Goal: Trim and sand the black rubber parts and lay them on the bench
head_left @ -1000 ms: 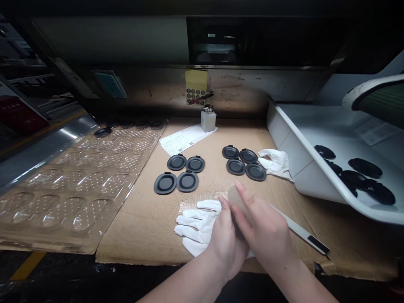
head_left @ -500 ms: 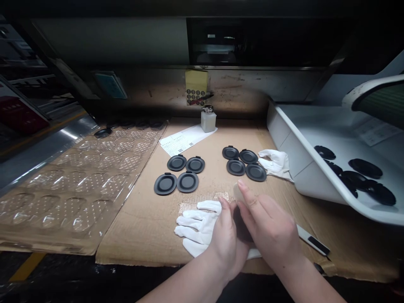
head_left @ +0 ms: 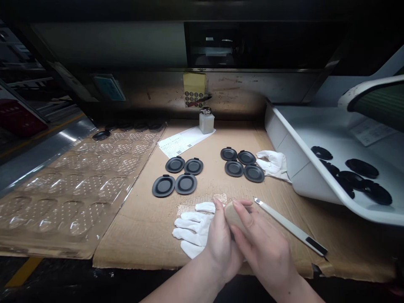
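My left hand (head_left: 222,242) and my right hand (head_left: 263,248) meet near the front edge of the cardboard sheet (head_left: 145,223). Both are closed round a small tan, flat rounded piece (head_left: 232,215), of which only the upper edge shows between the fingers. A white glove (head_left: 192,229) lies flat just left of my left hand. A white craft knife (head_left: 288,227) lies on the cardboard just right of my right hand, blade tip pointing away. Beyond the hands sit two groups of black round caps, one on the left (head_left: 179,176) and one on the right (head_left: 242,164).
A clear blister tray (head_left: 78,176) covers the left of the bench. A white bin (head_left: 293,139) at the right holds several black caps (head_left: 353,174). A second white glove (head_left: 273,164), a printed sheet (head_left: 183,141) and a small dispenser bottle (head_left: 206,120) lie farther back.
Both hands have drawn back toward me with the tan piece. My right hand no longer covers the knife, so its blade end now shows.
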The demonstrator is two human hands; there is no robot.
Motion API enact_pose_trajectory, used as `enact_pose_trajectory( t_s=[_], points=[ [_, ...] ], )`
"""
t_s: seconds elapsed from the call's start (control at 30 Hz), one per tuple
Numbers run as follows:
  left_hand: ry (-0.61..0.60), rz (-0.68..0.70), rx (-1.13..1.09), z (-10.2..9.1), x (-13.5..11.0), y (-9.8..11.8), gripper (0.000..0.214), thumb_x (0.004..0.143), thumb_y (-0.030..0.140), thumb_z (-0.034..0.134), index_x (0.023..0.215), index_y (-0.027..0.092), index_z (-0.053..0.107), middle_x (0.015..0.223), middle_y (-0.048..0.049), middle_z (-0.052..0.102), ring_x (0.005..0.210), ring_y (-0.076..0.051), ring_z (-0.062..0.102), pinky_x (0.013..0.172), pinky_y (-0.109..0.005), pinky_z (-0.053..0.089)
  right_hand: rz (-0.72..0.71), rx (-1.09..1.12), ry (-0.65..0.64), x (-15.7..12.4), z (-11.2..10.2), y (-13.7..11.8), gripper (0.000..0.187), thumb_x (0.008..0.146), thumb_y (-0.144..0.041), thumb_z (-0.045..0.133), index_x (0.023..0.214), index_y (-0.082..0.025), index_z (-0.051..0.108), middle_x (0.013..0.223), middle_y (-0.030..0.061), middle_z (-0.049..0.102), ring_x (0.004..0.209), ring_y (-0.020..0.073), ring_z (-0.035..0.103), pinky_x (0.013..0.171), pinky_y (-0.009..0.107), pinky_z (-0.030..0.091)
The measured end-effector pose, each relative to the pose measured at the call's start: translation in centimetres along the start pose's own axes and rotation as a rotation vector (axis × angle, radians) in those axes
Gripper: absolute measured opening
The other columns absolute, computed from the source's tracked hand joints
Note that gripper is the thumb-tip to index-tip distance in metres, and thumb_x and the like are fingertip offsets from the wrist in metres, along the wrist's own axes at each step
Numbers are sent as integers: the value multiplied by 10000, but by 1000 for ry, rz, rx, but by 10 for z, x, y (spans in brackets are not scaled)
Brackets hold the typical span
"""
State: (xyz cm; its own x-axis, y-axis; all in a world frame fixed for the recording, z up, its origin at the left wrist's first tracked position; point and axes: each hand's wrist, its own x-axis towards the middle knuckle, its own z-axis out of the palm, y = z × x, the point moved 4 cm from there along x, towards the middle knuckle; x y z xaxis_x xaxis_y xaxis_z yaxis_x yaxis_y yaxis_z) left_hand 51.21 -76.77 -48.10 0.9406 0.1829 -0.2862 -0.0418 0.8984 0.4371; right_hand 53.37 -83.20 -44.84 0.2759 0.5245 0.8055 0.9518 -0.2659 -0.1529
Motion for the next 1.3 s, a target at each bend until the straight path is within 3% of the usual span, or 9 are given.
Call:
enact_pose_trajectory(
  t_s=[0.17, 0.3, 0.37, 0.47, 0.53, 0.67, 0.9, 1.1, 1.3],
  points=[
    [-43, -33, -36, 2, 1, -1, 585, 760, 643, 332, 983, 154, 563, 904, -87, 587, 858, -189, 552, 832, -314, 387, 122, 124, -33, 4, -20, 9, 449, 821, -232, 519, 1261, -197, 439, 1054, 38, 624, 888, 138, 614, 732, 209, 501],
    [-39, 70, -33, 5, 4, 3, 602, 790, 610, 291, 1010, 106, 535, 903, -136, 575, 873, -229, 538, 804, -361, 391, 426, -278, 135, -7, -65, 49, 536, 795, -355, 556, 1299, -249, 408, 1042, 28, 630, 760, 163, 628, 614, 244, 490],
    [-50, 76, -19, 6, 4, 3, 608, 795, 603, 282, 1027, 94, 521, 921, -157, 568, 902, -253, 529, 797, -385, 391, 341, -467, 9, -17, -74, 66, 462, 832, -340, 499, 1286, -317, 417, 1035, -20, 627, 754, 156, 606, 601, 266, 461],
    [-37, 62, 3, 6, 3, 3, 567, 802, 578, 309, 1049, 109, 509, 986, -164, 559, 944, -264, 514, 785, -394, 395, 123, -677, -271, -37, -72, 88, 448, 861, -228, 375, 1288, -360, 400, 1081, -83, 599, 766, 151, 560, 510, 285, 392],
    [-45, 60, 10, 7, 2, 3, 550, 805, 572, 310, 1051, 121, 507, 1022, -165, 552, 954, -265, 511, 765, -387, 399, 93, -777, -334, -49, -72, 100, 486, 836, -170, 341, 1299, -308, 404, 1162, -80, 558, 773, 166, 543, 466, 300, 361],
    [-54, 59, 23, 8, 1, 4, 529, 810, 562, 309, 1026, 126, 515, 1047, -171, 548, 929, -260, 526, 724, -365, 405, 126, -701, -287, -55, -71, 110, 384, 862, -240, 322, 1184, -206, 529, 1201, -29, 538, 874, 197, 548, 658, 352, 452],
    [-64, 88, 59, 8, 0, 2, 573, 806, 579, 283, 1012, 102, 523, 1044, -187, 549, 906, -253, 556, 801, -380, 399, 175, -452, -297, -49, -50, 95, 396, 873, -481, 337, 1040, -224, 587, 1092, 2, 584, 1031, 187, 515, 861, 347, 420],
    [-79, 112, 74, 8, -1, 2, 579, 804, 582, 255, 1004, 108, 522, 923, -153, 576, 883, -238, 561, 848, -394, 378, 180, -428, -280, -47, -35, 91, 352, 873, -435, 368, 970, -173, 582, 992, 38, 611, 957, 190, 543, 813, 328, 436],
    [-54, 130, 9, 7, 0, 5, 453, 822, 521, 330, 1054, 168, 495, 1090, -130, 530, 903, -234, 545, 763, -369, 409, 304, -428, -164, -34, -50, 81, 268, 892, -384, 346, 946, -222, 552, 862, -18, 646, 664, 115, 613, 521, 220, 451]
  ],
)
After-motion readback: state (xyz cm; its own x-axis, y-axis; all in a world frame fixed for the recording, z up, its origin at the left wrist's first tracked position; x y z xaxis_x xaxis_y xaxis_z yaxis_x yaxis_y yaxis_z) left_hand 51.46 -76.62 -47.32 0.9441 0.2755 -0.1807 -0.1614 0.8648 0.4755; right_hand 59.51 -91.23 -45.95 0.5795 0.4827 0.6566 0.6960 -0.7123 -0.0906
